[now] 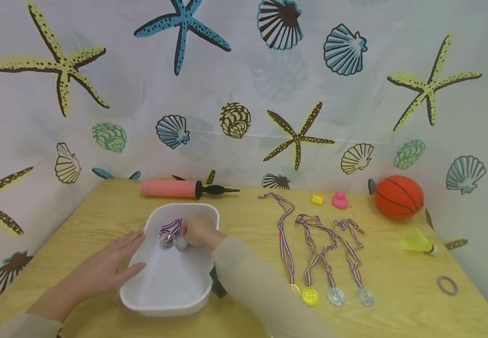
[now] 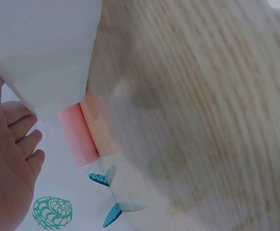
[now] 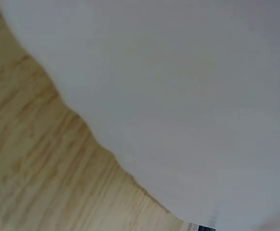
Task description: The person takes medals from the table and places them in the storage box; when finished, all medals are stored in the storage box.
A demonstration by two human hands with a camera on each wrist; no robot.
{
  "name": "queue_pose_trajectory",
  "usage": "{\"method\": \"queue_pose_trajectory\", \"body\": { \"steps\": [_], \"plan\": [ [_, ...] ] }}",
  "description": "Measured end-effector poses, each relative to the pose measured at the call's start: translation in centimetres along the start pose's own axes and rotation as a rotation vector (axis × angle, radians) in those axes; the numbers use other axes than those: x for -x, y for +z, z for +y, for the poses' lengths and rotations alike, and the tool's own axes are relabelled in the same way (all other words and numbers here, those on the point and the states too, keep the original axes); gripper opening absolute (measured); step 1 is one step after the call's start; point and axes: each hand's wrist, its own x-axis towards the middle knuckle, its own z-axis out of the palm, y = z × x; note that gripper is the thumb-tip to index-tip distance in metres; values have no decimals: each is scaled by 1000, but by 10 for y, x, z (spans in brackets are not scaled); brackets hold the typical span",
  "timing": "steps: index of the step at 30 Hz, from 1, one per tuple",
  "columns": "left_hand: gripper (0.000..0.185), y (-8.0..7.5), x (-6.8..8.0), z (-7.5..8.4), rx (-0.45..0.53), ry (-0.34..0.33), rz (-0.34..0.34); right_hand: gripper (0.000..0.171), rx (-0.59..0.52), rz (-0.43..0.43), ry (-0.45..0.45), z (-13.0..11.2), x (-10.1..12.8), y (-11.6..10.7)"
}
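A white plastic basin (image 1: 165, 293) stands on the wooden table, left of centre. My right hand (image 1: 196, 231) reaches into its far end, fingers curled over a silver medal (image 1: 180, 243). A second silver medal (image 1: 167, 240) with a striped ribbon (image 1: 172, 226) lies just beside it. My left hand (image 1: 121, 258) rests flat against the basin's left rim, fingers straight. In the left wrist view the palm (image 2: 9, 163) lies beside the basin's wall (image 2: 43, 53). The right wrist view shows only the basin's white wall (image 3: 178, 96) and the table (image 3: 29, 168).
Right of the basin lie several medals with ribbons (image 1: 324, 253), discs toward me. A pink pump (image 1: 172, 188) lies behind the basin. A basketball (image 1: 398, 197), yellow shuttlecock (image 1: 417, 241), hair tie (image 1: 447, 285), pink duck (image 1: 339, 200) and yellow toy (image 1: 317, 198) sit at the right.
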Motion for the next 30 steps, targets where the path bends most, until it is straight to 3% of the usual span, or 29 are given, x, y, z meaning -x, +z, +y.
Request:
{"method": "queue_pose_trajectory", "body": {
  "steps": [6, 10, 12, 15, 19, 24, 30],
  "plan": [
    [67, 2, 0, -1, -5, 11, 11, 10, 10, -32, 6, 0, 1, -8],
    [66, 2, 0, -2, -3, 18, 28, 9, 7, -8, -65, 1, 6, -28],
    [66, 2, 0, -2, -1, 18, 29, 8, -59, 9, -116, 3, 13, -41],
    [67, 2, 0, -3, -4, 14, 18, 8, -210, 23, -195, 7, 31, -64],
    [67, 1, -1, -2, -11, 7, 9, 12, -335, 76, -303, 16, 62, -95],
    [67, 0, -1, -1, -9, -3, -4, 15, -362, 163, -407, 40, 107, -120],
    [67, 1, -1, 0, -7, 7, 4, 17, -355, 165, -387, 86, 156, -118]
  ]
}}
